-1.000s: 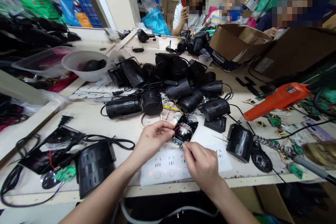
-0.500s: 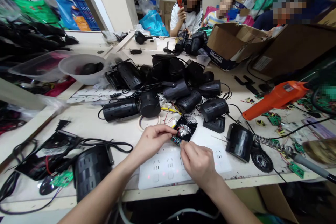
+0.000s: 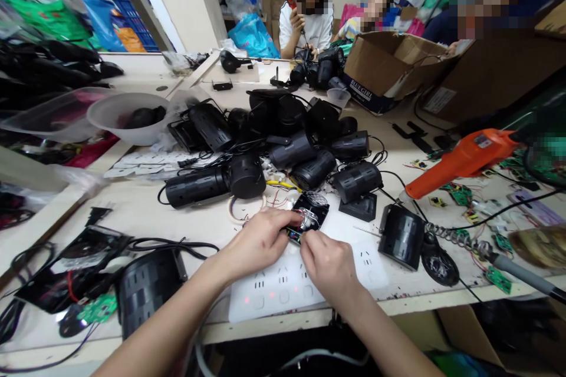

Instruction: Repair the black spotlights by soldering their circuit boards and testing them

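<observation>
On the workbench in front of me lies an opened black lamp housing (image 3: 318, 212), with wires, a shiny round part and a small circuit board inside. My left hand (image 3: 263, 238) is at its left side, index finger reaching in over the round part and thumb near the board, closed on the housing edge. My right hand (image 3: 329, 265) is curled closed at the near edge; its fingertips are partly hidden, and what they pinch cannot be made out. Under both hands lies a white power strip (image 3: 247, 300) with small red lights.
Black cylindrical lamps (image 3: 289, 150) are heaped behind the housing. An orange electric screwdriver (image 3: 460, 162) hangs at right, above another lamp (image 3: 400, 238) and a soldering iron (image 3: 526, 274). Opened lamp parts (image 3: 71, 271) lie left. A co-worker (image 3: 305, 17) sits opposite near a cardboard box (image 3: 375, 65).
My left hand has turned, its index finger now further over the housing's inside and its thumb lower. My right hand stays at the near edge. The whole view has shifted slightly.
</observation>
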Tool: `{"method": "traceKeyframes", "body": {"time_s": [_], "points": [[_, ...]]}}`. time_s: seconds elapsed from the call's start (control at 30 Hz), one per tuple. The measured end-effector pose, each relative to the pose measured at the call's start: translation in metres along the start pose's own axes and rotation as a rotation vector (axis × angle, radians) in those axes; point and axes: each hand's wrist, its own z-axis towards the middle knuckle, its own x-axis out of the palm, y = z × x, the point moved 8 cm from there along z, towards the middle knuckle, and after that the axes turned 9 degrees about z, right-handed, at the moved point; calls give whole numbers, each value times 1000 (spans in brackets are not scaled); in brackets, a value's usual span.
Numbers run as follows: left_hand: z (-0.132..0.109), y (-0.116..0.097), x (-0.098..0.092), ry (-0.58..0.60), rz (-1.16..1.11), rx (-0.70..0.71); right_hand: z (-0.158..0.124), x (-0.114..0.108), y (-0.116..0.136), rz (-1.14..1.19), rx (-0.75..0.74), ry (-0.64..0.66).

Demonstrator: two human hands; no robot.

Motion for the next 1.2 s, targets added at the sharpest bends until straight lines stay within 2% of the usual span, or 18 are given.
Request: {"method": "traceKeyframes", "body": {"time_s": [0.1,0.2,0.33,0.5,0.6,0.7,0.8,0.93,1.07,1.2], "points": [[-4,4,-5,-49,31,21,2,5,-7,15,61,53],[-10,14,-7,-96,-7,-25,3,8,-9,5,82,70],[-16,23,5,-78,-112,-83,4,10,-10,-2,118,69],[-20,24,11,-147,-100,-107,4,14,-5,-19,97,103],[-22,20,12,-145,-46,-69,4,16,-6,-43,85,176],[-23,16,12,-132,18,-19,4,21,-10,-32,118,304],[-24,13,12,-139,61,19,4,21,-18,81,207,391],[-25,10,13,-160,122,38,-5,8,-32,408,408,343],[-26,2,15,-155,238,133,-38,-3,-41,571,650,307],[-28,0,18,-135,325,182,-72,-15,-40,593,729,230]]}}
